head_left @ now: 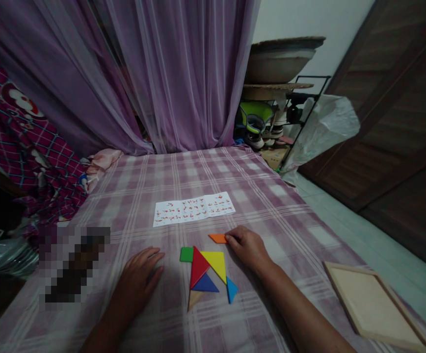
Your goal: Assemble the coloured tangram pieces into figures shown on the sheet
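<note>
My right hand (248,247) pinches the right end of an orange tangram parallelogram (217,238) just above the other pieces. My left hand (141,274) rests on the cloth to the left, fingers spread, holding nothing. Between my hands lie a green square (187,254), a red triangle (199,267), a yellow triangle (216,264), a dark blue triangle (206,283), a light blue triangle (231,289) and a bare wood triangle (194,298), arranged touching one another as a figure. Beyond them is a white sheet (194,210) printed with small red figures.
A shallow wooden tray (377,306) lies at the right on the plaid cloth (132,186). Purple curtains (183,73) hang at the far edge. At the back right stands a rack (301,117) with shoes and a plastic bag (331,122). A blurred-out patch (76,264) covers something at left.
</note>
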`<state>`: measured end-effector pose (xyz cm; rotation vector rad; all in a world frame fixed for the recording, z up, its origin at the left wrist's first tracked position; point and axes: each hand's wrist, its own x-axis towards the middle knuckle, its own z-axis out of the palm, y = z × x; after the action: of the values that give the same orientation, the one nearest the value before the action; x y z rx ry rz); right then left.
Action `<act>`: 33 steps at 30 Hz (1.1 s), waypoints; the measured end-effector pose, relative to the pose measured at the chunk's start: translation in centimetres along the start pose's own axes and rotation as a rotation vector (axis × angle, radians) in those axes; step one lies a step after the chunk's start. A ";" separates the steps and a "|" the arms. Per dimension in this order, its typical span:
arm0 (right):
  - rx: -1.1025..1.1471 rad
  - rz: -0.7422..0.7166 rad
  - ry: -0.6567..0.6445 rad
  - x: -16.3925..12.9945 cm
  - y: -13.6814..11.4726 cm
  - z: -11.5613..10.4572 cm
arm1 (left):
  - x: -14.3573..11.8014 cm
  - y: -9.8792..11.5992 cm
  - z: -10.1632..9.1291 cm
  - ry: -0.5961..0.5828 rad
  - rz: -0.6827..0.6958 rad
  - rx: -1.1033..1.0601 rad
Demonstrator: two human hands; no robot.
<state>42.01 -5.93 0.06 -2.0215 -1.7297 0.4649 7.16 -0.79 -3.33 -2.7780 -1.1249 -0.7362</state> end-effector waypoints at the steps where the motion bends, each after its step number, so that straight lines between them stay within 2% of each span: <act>1: -0.008 -0.014 -0.019 -0.1 0.0 -0.2 | 0.0 -0.1 0.0 -0.001 0.006 0.003; 7: -0.069 -0.244 -0.210 0.6 0.1 -1.9 | 0.1 -0.1 0.1 -0.012 -0.001 -0.003; 12: -0.179 -0.236 -0.331 1.8 -1.4 -2.9 | 0.2 -0.1 0.1 -0.027 -0.002 -0.006; 16: -0.124 -0.148 -0.292 2.1 -2.3 -2.4 | 0.1 -0.1 0.1 0.001 0.019 0.007; 22: -0.066 -0.048 -0.254 2.3 -2.2 -1.2 | -0.1 0.1 0.0 0.061 0.029 0.029; 33: -0.071 0.019 -0.238 2.2 -3.0 -1.1 | -0.3 0.3 0.3 0.038 -0.021 -0.005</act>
<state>40.43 -3.46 2.60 -2.1049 -1.8906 0.6832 7.24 -1.17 -3.66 -2.7480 -1.1481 -0.7918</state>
